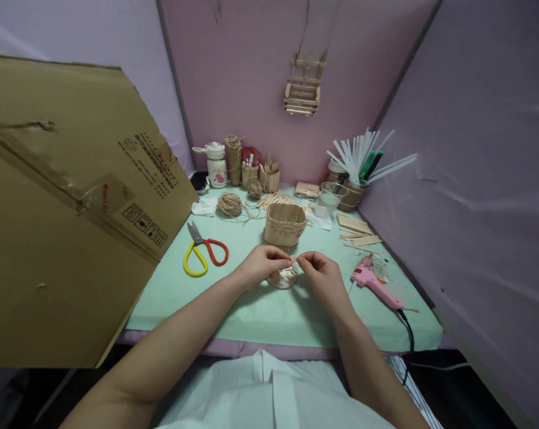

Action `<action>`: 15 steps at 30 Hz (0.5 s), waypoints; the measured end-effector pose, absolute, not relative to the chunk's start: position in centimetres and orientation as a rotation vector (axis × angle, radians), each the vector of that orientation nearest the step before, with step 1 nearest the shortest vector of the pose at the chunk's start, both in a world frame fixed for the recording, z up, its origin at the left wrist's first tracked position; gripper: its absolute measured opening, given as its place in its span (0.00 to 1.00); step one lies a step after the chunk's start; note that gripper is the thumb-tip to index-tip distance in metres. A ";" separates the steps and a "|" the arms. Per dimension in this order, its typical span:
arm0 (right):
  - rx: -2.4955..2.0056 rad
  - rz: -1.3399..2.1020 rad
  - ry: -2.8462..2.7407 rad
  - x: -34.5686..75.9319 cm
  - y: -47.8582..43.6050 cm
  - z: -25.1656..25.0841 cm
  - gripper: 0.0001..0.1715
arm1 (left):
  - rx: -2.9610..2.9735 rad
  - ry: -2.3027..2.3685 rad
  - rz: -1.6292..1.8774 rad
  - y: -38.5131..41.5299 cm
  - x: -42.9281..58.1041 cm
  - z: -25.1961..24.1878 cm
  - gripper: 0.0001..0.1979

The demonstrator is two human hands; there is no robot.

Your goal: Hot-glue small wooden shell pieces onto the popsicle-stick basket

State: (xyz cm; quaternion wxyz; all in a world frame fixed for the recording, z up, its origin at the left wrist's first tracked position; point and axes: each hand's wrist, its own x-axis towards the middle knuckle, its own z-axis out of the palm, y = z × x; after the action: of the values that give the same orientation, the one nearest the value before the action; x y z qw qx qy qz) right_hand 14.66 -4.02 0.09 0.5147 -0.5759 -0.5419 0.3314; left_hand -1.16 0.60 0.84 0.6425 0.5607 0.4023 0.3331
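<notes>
One tiny, pale beige piece (293,259), partly hidden, in the pinch of left fingers (280,254) and right fingers (307,257).

left hand (266,265) and right hand (325,279) pinch 1 pale piece (293,259) near a basket (285,229).

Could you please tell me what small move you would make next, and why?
I would probably lower the small pale piece toward the round dish, since the left hand seems to pinch it just above there, the right hand has its fingertips close by, and other small bits already lie in the dish.
</notes>
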 end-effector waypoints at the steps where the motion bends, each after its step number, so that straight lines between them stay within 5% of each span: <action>1: -1.387 0.803 -1.291 14.7 -4.0 0.1 0.14 | 1.267 0.917 0.763 0.6 -1.2 0.9 0.14; 15: -1.364 0.852 -1.284 14.3 -3.7 -0.8 0.14 | 1.293 0.940 0.758 0.7 -1.0 0.3 0.18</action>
State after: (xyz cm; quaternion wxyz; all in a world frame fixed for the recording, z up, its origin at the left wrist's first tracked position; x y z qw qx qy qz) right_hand 14.29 -3.73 -0.79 0.5157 -0.5680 -0.5344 0.3548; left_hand -0.97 0.66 0.28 0.6335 0.5655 0.4110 0.3316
